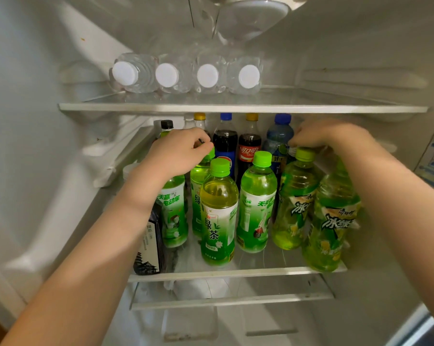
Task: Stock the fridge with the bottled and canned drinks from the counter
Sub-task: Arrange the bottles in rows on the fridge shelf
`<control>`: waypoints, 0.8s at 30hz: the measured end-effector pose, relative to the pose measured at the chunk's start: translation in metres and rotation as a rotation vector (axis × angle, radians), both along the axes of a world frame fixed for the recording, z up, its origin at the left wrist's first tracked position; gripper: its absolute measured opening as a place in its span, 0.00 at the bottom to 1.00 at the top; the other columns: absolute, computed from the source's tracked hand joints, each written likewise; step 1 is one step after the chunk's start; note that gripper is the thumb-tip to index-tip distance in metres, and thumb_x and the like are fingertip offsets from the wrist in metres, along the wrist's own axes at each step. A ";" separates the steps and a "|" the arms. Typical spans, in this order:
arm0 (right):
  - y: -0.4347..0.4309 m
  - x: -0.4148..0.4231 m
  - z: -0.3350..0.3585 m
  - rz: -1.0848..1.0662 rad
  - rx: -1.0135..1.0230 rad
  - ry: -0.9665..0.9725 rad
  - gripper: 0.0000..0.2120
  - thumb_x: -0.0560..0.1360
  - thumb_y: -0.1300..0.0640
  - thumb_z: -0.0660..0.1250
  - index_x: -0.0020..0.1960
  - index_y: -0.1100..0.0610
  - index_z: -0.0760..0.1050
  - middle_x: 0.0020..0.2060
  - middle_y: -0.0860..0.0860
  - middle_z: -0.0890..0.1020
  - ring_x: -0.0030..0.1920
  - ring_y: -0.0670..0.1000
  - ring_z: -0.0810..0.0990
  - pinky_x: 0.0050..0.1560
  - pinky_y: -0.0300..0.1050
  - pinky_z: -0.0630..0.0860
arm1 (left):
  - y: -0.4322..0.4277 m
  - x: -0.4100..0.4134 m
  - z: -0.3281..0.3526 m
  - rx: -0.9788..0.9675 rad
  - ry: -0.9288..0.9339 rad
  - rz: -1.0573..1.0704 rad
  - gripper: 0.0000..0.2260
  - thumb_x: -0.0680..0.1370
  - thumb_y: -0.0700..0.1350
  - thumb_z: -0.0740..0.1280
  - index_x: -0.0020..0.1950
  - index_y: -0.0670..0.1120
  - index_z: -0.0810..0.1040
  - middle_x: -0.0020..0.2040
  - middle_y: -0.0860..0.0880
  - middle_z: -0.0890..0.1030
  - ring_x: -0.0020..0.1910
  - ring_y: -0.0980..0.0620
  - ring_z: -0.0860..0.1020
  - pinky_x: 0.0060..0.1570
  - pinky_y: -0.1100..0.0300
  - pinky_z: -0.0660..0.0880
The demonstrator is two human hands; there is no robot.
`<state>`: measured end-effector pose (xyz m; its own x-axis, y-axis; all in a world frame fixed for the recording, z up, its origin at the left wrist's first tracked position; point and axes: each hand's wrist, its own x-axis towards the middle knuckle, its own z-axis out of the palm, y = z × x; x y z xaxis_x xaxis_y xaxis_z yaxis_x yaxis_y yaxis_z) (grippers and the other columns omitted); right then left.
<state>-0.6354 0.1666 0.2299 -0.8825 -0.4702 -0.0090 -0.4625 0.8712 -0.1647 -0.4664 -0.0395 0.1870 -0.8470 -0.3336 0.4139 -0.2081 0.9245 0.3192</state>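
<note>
White fridge (61, 146); upper shelf (335, 106): four water bottles (166, 74) lying, caps toward viewer, open room at 3 o'clock; middle shelf (261, 270): green tea bottles (219, 216) upright (colas (249, 146) behind), front edge crowded; left hand (176, 153) pinches one's cap at 10 o'clock; right hand (328, 136) fingers curled at 2 o'clock, grip unclear.

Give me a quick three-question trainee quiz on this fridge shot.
1. True or false: the water bottles on the top shelf stand upright.
2. The red-labelled cola bottle has a cap that is: A yellow, B green, C white.
3. Fill in: the left hand grips a tea bottle by its ____ cap.
Key: 1 false, they lie on their sides; 2 A; 3 green.
</note>
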 end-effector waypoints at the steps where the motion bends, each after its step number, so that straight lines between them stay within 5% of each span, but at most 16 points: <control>1: -0.001 -0.002 -0.001 -0.009 0.015 -0.019 0.12 0.77 0.51 0.62 0.55 0.59 0.74 0.42 0.57 0.78 0.36 0.54 0.77 0.32 0.41 0.73 | 0.000 0.000 0.000 0.003 -0.001 0.002 0.13 0.79 0.56 0.59 0.59 0.56 0.76 0.57 0.55 0.79 0.54 0.52 0.76 0.55 0.51 0.74; 3: -0.004 -0.005 -0.002 -0.023 0.000 -0.063 0.14 0.75 0.51 0.66 0.55 0.60 0.74 0.43 0.57 0.78 0.40 0.57 0.81 0.41 0.50 0.80 | 0.000 0.000 -0.001 -0.005 -0.008 0.004 0.13 0.79 0.56 0.59 0.60 0.56 0.76 0.58 0.55 0.79 0.55 0.52 0.76 0.56 0.52 0.74; 6: -0.008 -0.007 -0.001 -0.015 -0.003 -0.105 0.17 0.73 0.52 0.70 0.57 0.61 0.75 0.50 0.59 0.79 0.48 0.61 0.81 0.53 0.56 0.79 | -0.001 0.000 -0.001 -0.016 -0.012 0.004 0.14 0.78 0.57 0.59 0.61 0.56 0.75 0.60 0.55 0.78 0.55 0.53 0.76 0.56 0.53 0.74; 12: -0.011 -0.007 0.001 0.130 0.062 0.018 0.14 0.73 0.51 0.69 0.55 0.57 0.80 0.52 0.55 0.81 0.50 0.56 0.80 0.50 0.49 0.77 | -0.004 -0.002 0.002 0.015 0.020 -0.013 0.14 0.78 0.55 0.61 0.62 0.53 0.75 0.59 0.53 0.79 0.54 0.53 0.76 0.55 0.53 0.74; 17: -0.018 0.000 0.001 0.338 0.023 -0.075 0.06 0.74 0.51 0.68 0.51 0.48 0.79 0.47 0.45 0.80 0.51 0.51 0.79 0.55 0.51 0.77 | -0.013 -0.007 0.014 -0.106 0.131 0.110 0.12 0.78 0.55 0.60 0.58 0.55 0.78 0.55 0.49 0.80 0.55 0.46 0.76 0.54 0.53 0.71; 24: -0.024 -0.001 -0.005 0.475 -0.070 -0.130 0.01 0.74 0.48 0.68 0.45 0.44 0.77 0.40 0.40 0.79 0.44 0.42 0.77 0.43 0.38 0.71 | -0.041 -0.026 0.027 -0.012 -0.056 0.262 0.18 0.78 0.54 0.60 0.66 0.49 0.72 0.69 0.45 0.71 0.67 0.42 0.69 0.64 0.53 0.65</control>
<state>-0.6364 0.1429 0.2245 -0.5645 -0.8233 -0.0587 -0.7772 0.5542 -0.2979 -0.4927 -0.0802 0.2139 -0.7541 -0.5399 0.3739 -0.4577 0.8404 0.2903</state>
